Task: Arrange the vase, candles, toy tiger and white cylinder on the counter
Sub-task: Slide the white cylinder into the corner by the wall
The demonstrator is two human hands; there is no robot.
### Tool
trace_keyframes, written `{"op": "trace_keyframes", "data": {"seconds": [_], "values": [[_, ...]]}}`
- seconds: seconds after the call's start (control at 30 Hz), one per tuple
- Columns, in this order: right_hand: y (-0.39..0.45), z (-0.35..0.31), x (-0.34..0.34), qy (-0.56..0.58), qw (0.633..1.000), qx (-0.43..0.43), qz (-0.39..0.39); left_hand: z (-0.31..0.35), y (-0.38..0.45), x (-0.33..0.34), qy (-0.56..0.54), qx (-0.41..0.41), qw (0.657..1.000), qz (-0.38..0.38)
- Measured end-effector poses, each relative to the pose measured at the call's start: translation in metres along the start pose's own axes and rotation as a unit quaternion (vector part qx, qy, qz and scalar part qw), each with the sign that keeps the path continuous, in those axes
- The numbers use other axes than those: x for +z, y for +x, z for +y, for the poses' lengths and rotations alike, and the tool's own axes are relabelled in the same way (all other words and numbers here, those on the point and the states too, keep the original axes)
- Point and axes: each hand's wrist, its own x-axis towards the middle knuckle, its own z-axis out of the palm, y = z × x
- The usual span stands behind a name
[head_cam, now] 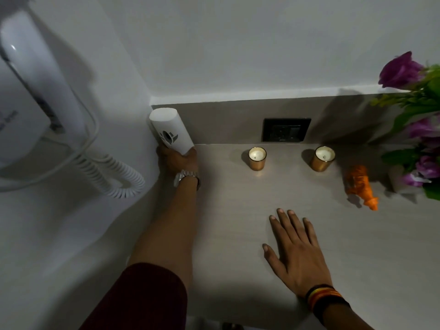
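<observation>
Carefully, a person's left hand (177,159) grips the base of the white cylinder (170,131) at the counter's (238,234) back-left corner; the right hand (295,253) lies open and flat near the front edge.

Setting it upright before release seems wise. Counted: one cylinder, two candles (257,158) (322,158) along the back edge, one toy tiger (359,184), one vase (396,179) at the right edge.

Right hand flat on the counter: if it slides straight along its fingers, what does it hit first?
Likely nothing on the counter: the right hand points between the two candles, toward the wall socket. Depth is unclear.
</observation>
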Motion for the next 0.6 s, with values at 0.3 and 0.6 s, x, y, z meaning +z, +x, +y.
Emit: {"op": "trace_keyframes", "data": {"seconds": [0.3, 0.6], "values": [[0.0, -0.001, -0.003, 0.003, 1.0, 0.004, -0.007, -0.006, 0.014, -0.002, 0.084, -0.014, 0.996, -0.025], [0.001, 0.0, 0.0, 0.01, 1.0, 0.003, 0.0, -0.017, 0.004, 0.0, 0.081, -0.036, 0.996, -0.028]]}}
